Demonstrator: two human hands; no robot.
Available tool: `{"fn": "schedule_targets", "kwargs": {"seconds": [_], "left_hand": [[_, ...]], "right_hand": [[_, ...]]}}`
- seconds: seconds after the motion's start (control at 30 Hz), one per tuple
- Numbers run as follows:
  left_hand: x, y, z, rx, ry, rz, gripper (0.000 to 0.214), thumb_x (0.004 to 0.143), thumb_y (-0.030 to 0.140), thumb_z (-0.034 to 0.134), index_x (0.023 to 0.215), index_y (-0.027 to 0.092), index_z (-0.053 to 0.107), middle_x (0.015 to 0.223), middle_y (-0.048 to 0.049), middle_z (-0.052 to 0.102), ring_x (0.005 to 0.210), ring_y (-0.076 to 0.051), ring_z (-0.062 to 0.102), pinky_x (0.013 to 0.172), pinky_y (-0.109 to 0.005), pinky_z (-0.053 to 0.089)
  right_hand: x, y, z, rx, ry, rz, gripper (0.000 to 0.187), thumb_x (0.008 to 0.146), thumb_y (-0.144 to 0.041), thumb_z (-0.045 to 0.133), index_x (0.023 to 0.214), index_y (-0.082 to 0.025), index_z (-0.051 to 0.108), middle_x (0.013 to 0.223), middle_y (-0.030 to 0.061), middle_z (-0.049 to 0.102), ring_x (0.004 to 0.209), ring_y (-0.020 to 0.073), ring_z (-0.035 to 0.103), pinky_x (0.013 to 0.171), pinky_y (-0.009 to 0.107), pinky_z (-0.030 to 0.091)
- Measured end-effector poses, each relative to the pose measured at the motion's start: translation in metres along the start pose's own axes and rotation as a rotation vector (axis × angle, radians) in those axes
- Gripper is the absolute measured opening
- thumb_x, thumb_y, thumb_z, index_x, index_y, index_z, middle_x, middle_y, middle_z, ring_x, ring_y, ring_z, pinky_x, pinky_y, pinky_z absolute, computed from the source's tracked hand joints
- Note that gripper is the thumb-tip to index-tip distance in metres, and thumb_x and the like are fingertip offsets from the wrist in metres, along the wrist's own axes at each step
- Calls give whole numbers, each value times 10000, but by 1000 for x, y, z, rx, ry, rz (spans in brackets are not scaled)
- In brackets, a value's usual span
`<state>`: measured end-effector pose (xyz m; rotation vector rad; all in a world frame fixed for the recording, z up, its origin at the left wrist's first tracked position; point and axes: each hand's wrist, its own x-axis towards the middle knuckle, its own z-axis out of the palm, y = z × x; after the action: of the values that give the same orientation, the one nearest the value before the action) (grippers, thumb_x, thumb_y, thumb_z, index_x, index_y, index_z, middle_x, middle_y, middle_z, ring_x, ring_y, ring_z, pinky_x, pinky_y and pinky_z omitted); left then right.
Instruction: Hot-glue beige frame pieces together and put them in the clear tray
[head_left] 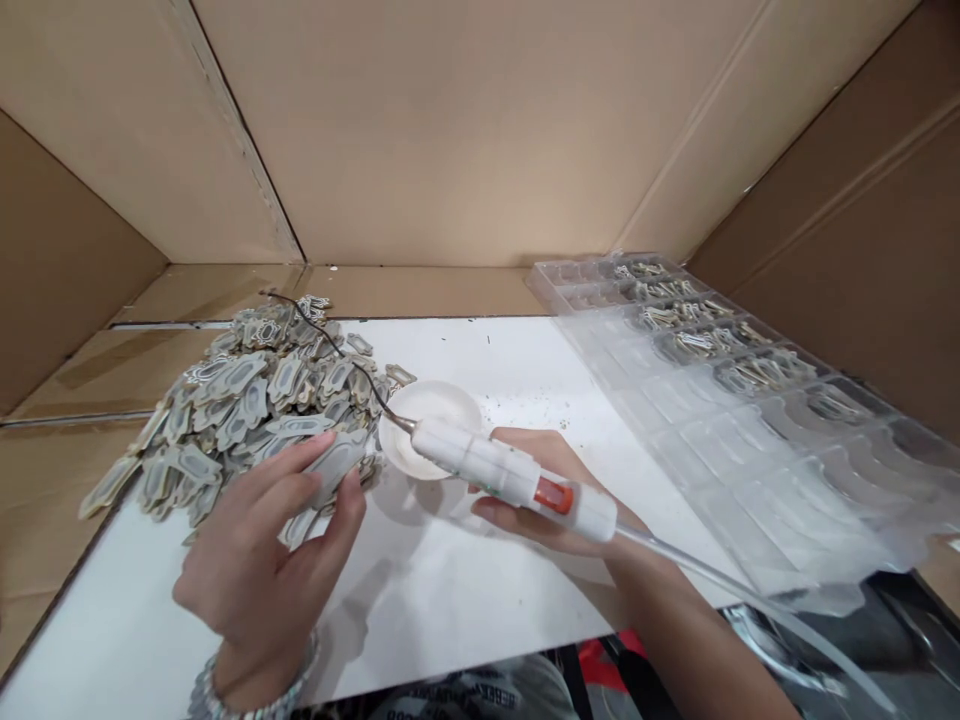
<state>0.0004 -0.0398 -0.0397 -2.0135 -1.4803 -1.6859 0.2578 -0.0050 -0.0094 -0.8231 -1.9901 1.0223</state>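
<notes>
My left hand point(274, 560) pinches a flat, elongated grey piece point(336, 465) between thumb and fingers, at the near edge of a heap of similar pieces point(247, 400). In my right hand point(540, 490) is a white pen-shaped tool point(480, 460) with an orange-red slider or button. From its far end a thin dark wire or cord point(360, 368) bends away over the heap. A translucent rod or tube point(720, 570) runs from its back end past my forearm. Beneath the tool's front end sits a small round white dish point(469, 402).
A clear compartment tray point(675, 440) lies on the right, with small metallic pieces in several far and right-hand compartments. Cardboard walls point(450, 130) enclose the white work surface point(480, 620) at the back and sides. Small dark specks dot the surface beyond my right hand.
</notes>
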Motion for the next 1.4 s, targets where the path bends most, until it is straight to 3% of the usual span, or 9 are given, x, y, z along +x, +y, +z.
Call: {"fn": "schedule_targets", "kwargs": {"seconds": [0.1,0.17,0.43,0.77,1.1,1.4], "left_hand": [[6,1,0,124,-2,265,468,679,-16,835,1074,191,691,1089,-102,778,1011,-229,740,937,-370,595],[9,5,1,139,-1,300,465,693,-31,817,1091,172,690,1085,-126,773,1002,-232,740,928,-372,601],[11,12,3,182,25,346,380,681,-46,816,975,157,688,1000,-132,778,928,-233,749,874,-354,616],[8,10,3,173,43,299,351,708,36,811,983,233,719,1051,-64,787,926,-226,754,852,-370,640],[7,10,3,169,28,331,407,689,-10,816,1034,181,713,1054,-110,780,938,-233,746,887,-369,626],[6,9,2,196,26,335,354,704,24,818,992,211,728,1070,-69,782,955,-218,755,916,-339,628]], "right_hand": [[0,1,4,8,-25,-39,198,800,-218,703,694,-200,536,705,-27,589,588,95,508,579,216,444],[-1,1,5,17,-28,-38,231,783,-213,711,674,-199,508,678,-46,549,562,83,473,556,207,406],[-4,-3,7,34,-70,46,233,795,-246,716,674,-192,525,702,-29,572,603,96,510,561,210,385],[-4,-4,7,53,-88,56,232,781,-242,716,670,-200,517,697,-24,568,591,103,508,547,211,388],[-3,-5,7,36,-92,53,186,791,-246,712,688,-187,569,709,-13,607,610,103,544,564,204,408],[-4,-4,7,4,-91,65,199,793,-252,714,676,-188,566,696,-15,609,596,105,549,555,210,404]]}}
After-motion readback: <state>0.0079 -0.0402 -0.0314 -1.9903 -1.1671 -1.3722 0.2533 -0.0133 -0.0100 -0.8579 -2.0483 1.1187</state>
